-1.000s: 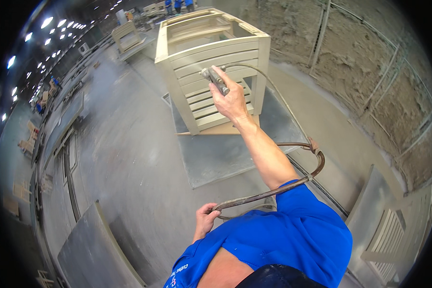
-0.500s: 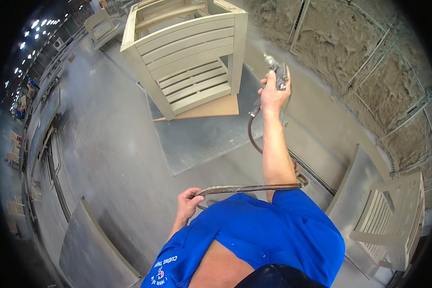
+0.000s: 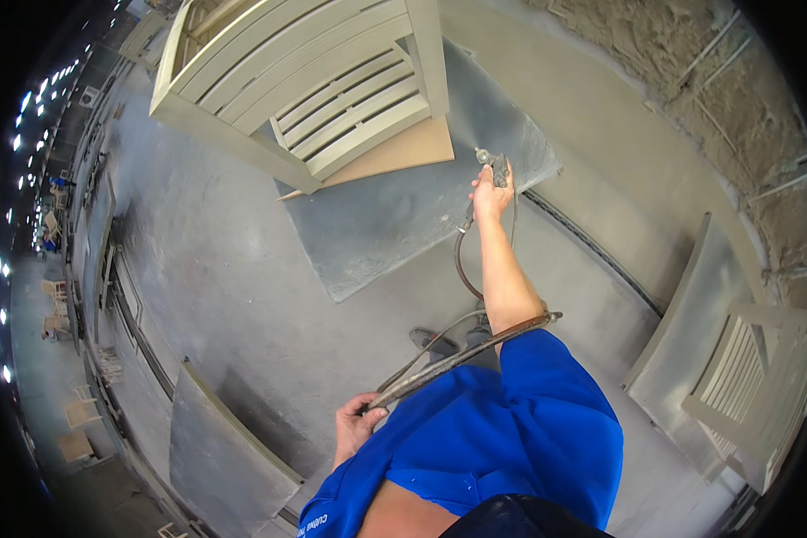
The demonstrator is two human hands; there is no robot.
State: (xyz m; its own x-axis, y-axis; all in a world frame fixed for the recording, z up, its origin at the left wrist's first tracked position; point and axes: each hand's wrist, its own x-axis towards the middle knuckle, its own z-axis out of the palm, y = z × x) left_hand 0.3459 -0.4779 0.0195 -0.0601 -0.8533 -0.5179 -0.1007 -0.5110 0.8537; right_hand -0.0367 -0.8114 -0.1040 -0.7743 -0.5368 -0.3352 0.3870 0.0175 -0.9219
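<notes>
My right hand [image 3: 491, 195] is wrapped round a metal spray gun [image 3: 486, 160], held out in front of me with its nozzle pointing away, toward the right of a slatted wooden chair. A faint haze shows at the nozzle. A dark hose [image 3: 460, 260] runs from the gun's handle back toward my body. Near my waist, my left hand [image 3: 359, 423] is closed on a loop of that hose [image 3: 448, 360], which also crosses by my right elbow. The pale-coated chair [image 3: 309, 85] stands on a thin brown board [image 3: 394, 169], on top of a grey metal panel [image 3: 359, 242].
Another slatted chair [image 3: 735, 386] stands at the lower right beside a grey panel [image 3: 690, 305]. A second panel [image 3: 224, 448] lies at the lower left. A floor rail [image 3: 592, 247] runs on the right. A rough, crusted wall [image 3: 690, 90] rises at the far right.
My right hand has brought the spray gun lower and closer to me. The view has shifted, so the chair appears nearer and further left. The hose now droops in a wider loop.
</notes>
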